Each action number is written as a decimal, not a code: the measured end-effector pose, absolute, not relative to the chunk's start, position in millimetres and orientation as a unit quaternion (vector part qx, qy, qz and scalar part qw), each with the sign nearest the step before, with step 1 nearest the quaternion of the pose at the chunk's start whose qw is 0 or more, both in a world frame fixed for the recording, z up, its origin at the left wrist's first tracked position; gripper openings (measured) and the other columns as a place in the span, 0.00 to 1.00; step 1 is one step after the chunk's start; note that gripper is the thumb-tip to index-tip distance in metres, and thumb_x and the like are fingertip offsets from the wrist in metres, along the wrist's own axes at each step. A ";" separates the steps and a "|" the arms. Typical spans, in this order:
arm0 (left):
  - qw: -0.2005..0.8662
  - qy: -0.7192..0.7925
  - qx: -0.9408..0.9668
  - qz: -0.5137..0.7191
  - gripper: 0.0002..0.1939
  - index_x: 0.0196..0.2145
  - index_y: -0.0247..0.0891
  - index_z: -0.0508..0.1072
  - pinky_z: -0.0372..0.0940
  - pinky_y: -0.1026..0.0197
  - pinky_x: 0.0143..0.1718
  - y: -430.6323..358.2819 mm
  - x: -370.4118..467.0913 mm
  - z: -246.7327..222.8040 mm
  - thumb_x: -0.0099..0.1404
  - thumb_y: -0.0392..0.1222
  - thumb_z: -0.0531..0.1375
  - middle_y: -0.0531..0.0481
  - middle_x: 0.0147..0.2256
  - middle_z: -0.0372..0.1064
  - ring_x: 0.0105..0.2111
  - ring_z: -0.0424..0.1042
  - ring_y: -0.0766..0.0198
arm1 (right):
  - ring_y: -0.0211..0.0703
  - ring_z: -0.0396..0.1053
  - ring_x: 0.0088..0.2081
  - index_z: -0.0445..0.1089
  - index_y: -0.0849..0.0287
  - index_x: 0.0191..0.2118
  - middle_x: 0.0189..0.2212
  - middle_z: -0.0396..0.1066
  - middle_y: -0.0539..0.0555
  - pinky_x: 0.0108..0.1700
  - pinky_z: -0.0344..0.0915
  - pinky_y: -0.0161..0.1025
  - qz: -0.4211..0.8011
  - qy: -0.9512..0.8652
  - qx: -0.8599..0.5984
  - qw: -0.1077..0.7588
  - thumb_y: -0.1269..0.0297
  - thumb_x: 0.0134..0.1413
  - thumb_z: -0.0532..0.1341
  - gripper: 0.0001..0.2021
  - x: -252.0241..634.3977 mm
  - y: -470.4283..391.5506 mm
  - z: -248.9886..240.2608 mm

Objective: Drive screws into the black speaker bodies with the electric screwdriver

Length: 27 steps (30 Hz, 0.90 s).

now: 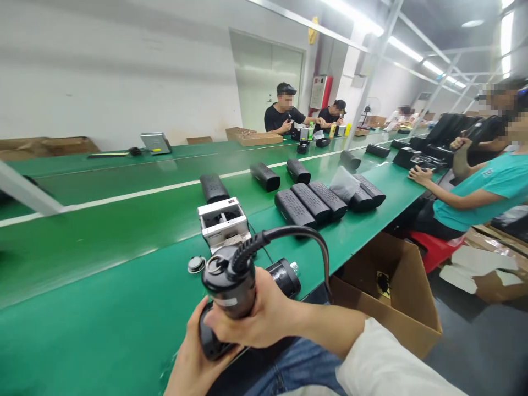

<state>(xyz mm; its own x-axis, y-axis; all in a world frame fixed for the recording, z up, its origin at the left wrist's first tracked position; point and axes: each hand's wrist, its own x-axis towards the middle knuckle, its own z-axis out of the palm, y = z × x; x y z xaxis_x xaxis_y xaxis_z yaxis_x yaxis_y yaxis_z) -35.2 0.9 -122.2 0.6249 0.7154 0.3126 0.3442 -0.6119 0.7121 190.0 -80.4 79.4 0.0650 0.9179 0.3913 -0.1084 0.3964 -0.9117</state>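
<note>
My right hand (264, 316) is wrapped round a black cylindrical power tool (229, 280), whose thick cable arches away to the right. Beneath the tool, my left hand (196, 344) grips a black casing (210, 344) from its left side and below. The tool's lower end is hidden behind my right hand. Just beyond the tool stands a silver metal device (223, 220) with a dark opening, and a small round metal disc (197, 264) lies on the green table to its left. A black cylindrical part (285, 276) with a clear tip is partly hidden behind my right hand.
Several black casings (295, 208) stand in a row on the green table (103, 330), with a plastic bag (344, 184) on them. An open cardboard box (412, 291) is at the lower right. Co-workers sit across the table and a person in teal (478, 187) sits at right.
</note>
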 end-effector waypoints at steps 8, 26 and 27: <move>0.340 0.340 0.820 0.310 0.61 0.82 0.48 0.57 0.78 0.26 0.68 -14.6 -25.5 -109.6 0.62 0.58 0.82 0.34 0.70 0.74 0.67 0.81 0.28 | 0.33 0.63 0.24 0.68 0.53 0.48 0.27 0.65 0.40 0.27 0.65 0.34 0.439 -0.578 -0.285 0.627 0.57 0.56 0.85 0.28 201.2 -87.9 101.8; 0.396 0.301 0.821 0.280 0.69 0.85 0.54 0.45 0.70 0.33 0.77 -28.1 -19.7 -81.0 0.62 0.44 0.84 0.34 0.76 0.63 0.76 0.71 0.34 | 0.34 0.60 0.23 0.64 0.46 0.51 0.30 0.64 0.40 0.28 0.61 0.42 0.095 -0.542 -0.393 0.737 0.26 0.63 0.73 0.33 268.2 79.2 118.3; 0.397 0.301 0.820 0.281 0.69 0.85 0.55 0.46 0.70 0.33 0.76 -28.0 -19.6 -80.9 0.62 0.45 0.84 0.34 0.76 0.63 0.76 0.71 0.34 | 0.33 0.61 0.23 0.64 0.47 0.52 0.31 0.65 0.41 0.28 0.61 0.41 0.094 -0.541 -0.394 0.737 0.27 0.64 0.73 0.33 266.7 81.8 115.3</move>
